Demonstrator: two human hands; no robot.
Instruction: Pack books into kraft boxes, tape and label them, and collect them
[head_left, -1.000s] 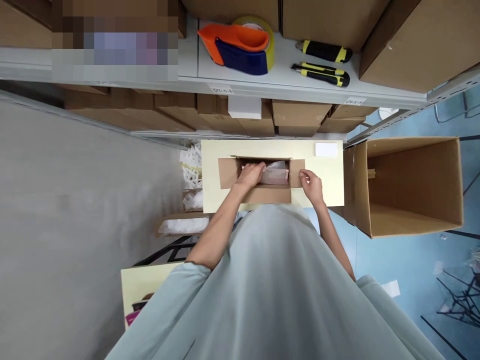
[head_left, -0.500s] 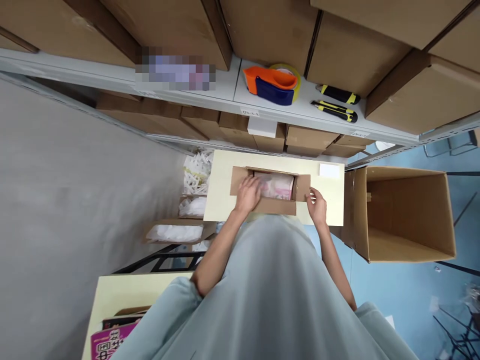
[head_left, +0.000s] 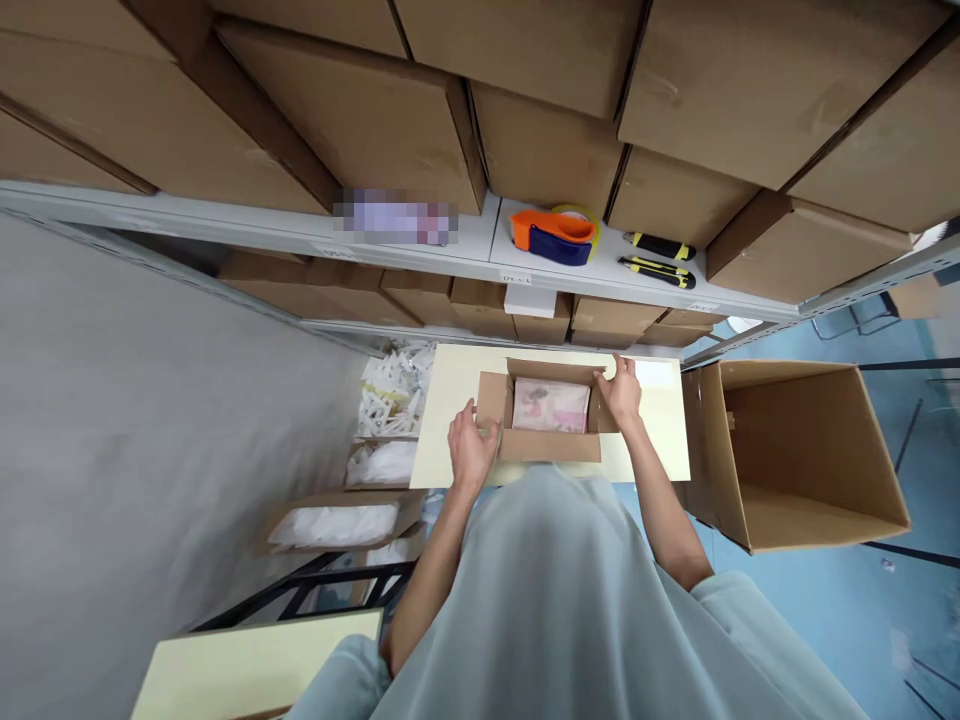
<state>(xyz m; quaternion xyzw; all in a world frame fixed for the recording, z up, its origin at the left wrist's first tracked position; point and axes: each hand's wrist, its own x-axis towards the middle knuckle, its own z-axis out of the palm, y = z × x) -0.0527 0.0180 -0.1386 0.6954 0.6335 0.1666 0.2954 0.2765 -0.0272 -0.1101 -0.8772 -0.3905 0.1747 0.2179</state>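
Note:
An open cardboard box [head_left: 551,446] sits on the pale yellow table [head_left: 442,400] in front of me, its flaps folded outward. Inside lies a flat pink and white packet [head_left: 552,406] with a printed picture. At the box's left flap [head_left: 492,397] is my left hand [head_left: 472,447], fingers apart and thumb near the flap's lower corner. My right hand [head_left: 621,392] is at the right flap, thumb and fingers spread around its upper corner; part of that flap is hidden behind the hand.
A large open carton [head_left: 817,460] stands right of the table. On the shelf [head_left: 480,225] ahead are an orange and blue tape dispenser [head_left: 555,237], two utility knives [head_left: 660,262] and brown boxes. Boxes with white packing material [head_left: 334,525] stand at the left.
My left hand has moved out of the box to its left flap. My right hand has risen to the right flap's upper corner. The camera view has shifted upward.

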